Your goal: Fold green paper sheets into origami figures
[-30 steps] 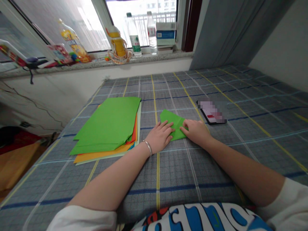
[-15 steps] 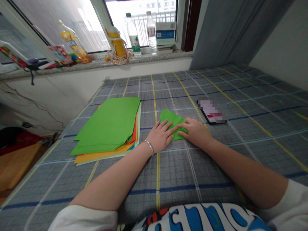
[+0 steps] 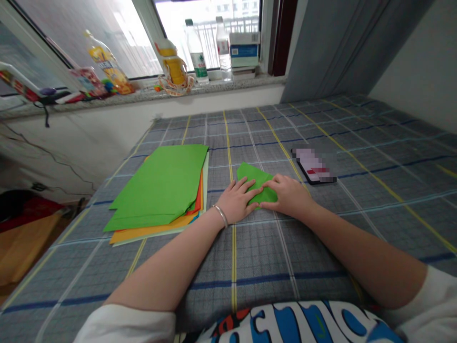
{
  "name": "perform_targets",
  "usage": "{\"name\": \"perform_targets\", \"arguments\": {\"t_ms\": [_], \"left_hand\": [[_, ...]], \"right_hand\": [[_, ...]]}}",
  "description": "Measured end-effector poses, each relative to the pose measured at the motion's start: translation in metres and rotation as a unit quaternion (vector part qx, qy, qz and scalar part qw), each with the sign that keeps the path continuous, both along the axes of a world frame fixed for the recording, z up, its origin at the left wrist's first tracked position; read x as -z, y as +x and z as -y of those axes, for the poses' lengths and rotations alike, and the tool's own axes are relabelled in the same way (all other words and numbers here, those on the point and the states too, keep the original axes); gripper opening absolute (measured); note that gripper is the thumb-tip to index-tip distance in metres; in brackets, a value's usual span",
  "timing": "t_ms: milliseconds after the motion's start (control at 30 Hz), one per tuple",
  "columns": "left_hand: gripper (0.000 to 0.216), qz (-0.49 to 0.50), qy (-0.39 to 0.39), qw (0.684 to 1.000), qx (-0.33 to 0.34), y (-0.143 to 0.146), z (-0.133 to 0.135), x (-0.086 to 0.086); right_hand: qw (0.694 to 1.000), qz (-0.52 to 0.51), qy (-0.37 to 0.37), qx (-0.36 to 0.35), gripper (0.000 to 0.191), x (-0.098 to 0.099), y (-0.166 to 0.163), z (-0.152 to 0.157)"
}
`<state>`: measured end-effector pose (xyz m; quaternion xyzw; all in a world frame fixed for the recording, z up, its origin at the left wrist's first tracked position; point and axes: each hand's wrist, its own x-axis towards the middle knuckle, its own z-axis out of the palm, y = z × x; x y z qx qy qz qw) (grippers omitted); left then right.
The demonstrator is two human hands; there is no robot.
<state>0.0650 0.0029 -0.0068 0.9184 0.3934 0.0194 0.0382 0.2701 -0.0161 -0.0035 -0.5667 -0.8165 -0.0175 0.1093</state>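
The left hand (image 3: pixel 237 201) and the right hand (image 3: pixel 287 195) both lie palm down, close together, with neither one closed in a grip. The left hand is flat with its fingers spread, and its fingertips (image 3: pixel 254 189) rest on the lower left part of a folded green paper (image 3: pixel 255 178). The right hand is slightly arched, with its fingers (image 3: pixel 273 183) lying over the paper's right side. The paper sits between the hands and partly under them, with its pointed upper part showing beyond the fingers. It lies flat on a checked grey cloth (image 3: pixel 260 257) with yellow and blue lines.

Just left of the left hand is a stack of paper (image 3: pixel 153 188), with loose green sheets on top and orange, red and pale sheets showing at its edges. A metal bangle (image 3: pixel 220 216) circles the left wrist. Just beyond the right hand lies a phone (image 3: pixel 314 166), its screen blurred. Farther ahead of the hands, well apart from them, a windowsill (image 3: pixel 221 85) carries two clear water bottles (image 3: pixel 196 51), a yellow bottle (image 3: pixel 173 64) and a stack of boxes (image 3: pixel 244 50). A grey curtain (image 3: pixel 339 43) hangs ahead and to the right of the hands.
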Motion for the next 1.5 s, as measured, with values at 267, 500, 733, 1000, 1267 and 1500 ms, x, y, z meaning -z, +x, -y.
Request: {"name": "perform_targets", "arguments": {"t_ms": [267,500,733,1000,1267,1500], "left_hand": [[0.062,-0.03,-0.052,0.998,0.017,-0.004,-0.007,-0.005],[0.063,-0.024,-0.061,0.998,0.012,-0.005,-0.008,-0.003],[0.066,-0.038,-0.074,0.997,-0.003,-0.009,-0.011,-0.005],[0.072,-0.072,-0.085,0.994,-0.025,-0.017,-0.005,-0.014],[0.069,-0.075,-0.088,0.993,-0.029,-0.018,-0.002,-0.018],[0.066,-0.072,-0.081,0.994,-0.028,-0.023,0.0,-0.015]], "right_hand": [[0.999,0.017,-0.042,0.015,0.059,-0.006,0.012,0.0],[0.992,0.027,-0.097,0.074,0.076,-0.01,0.021,0.001],[0.987,-0.005,-0.138,0.085,0.092,-0.01,0.038,-0.004],[0.976,0.016,-0.179,0.121,0.087,-0.021,0.042,-0.003],[0.974,0.024,-0.18,0.135,0.087,-0.016,0.054,-0.005],[0.967,-0.032,-0.228,0.107,0.079,-0.012,0.061,-0.012]]}}
